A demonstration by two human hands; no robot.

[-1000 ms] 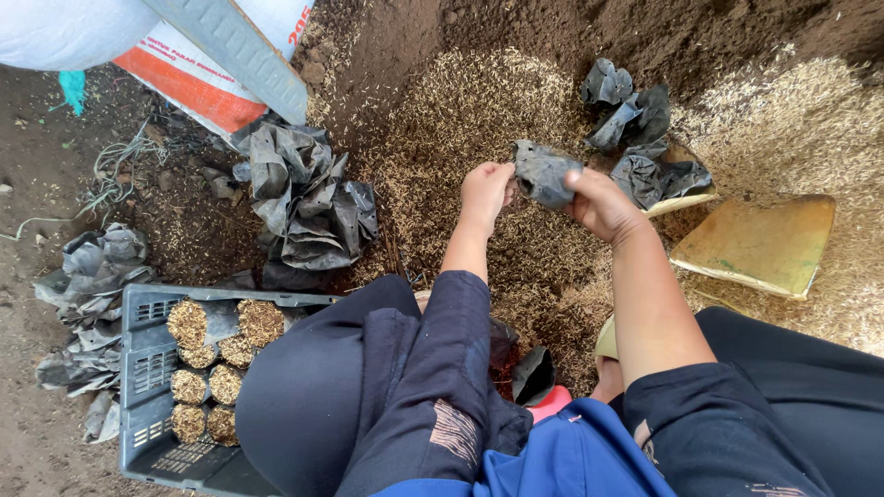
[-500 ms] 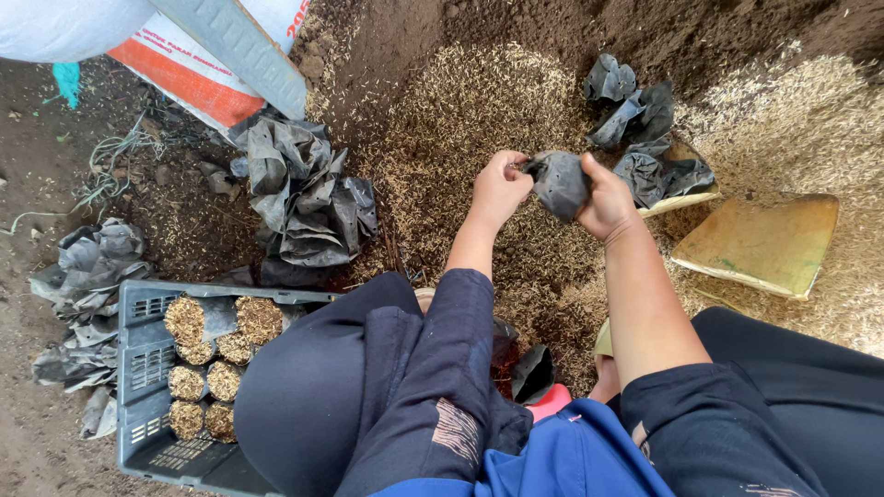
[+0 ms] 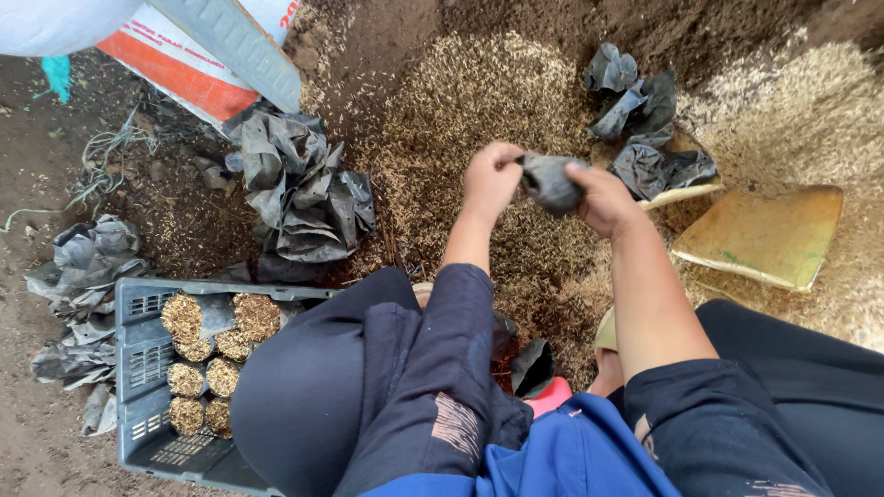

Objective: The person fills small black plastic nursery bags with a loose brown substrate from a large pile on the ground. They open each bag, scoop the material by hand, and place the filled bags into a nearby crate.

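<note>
A small black plastic grow bag point(image 3: 550, 181) is held up between both my hands over a heap of rice husks point(image 3: 460, 110). My left hand point(image 3: 491, 177) pinches its left rim with closed fingers. My right hand point(image 3: 603, 198) grips its right side. The bag looks crumpled and partly opened. Whether anything is inside it stays hidden.
A grey plastic crate point(image 3: 138, 368) at lower left holds several husk-filled bags point(image 3: 216, 345). Piles of empty black bags lie at centre left point(image 3: 299, 189) and upper right point(image 3: 645, 129). A flat yellow scoop point(image 3: 760, 235) rests on the husks at right. A white and orange sack point(image 3: 184, 64) lies upper left.
Both hands have drawn closer together and a little toward me, and the black bag between them has bunched up from a flatter shape.
</note>
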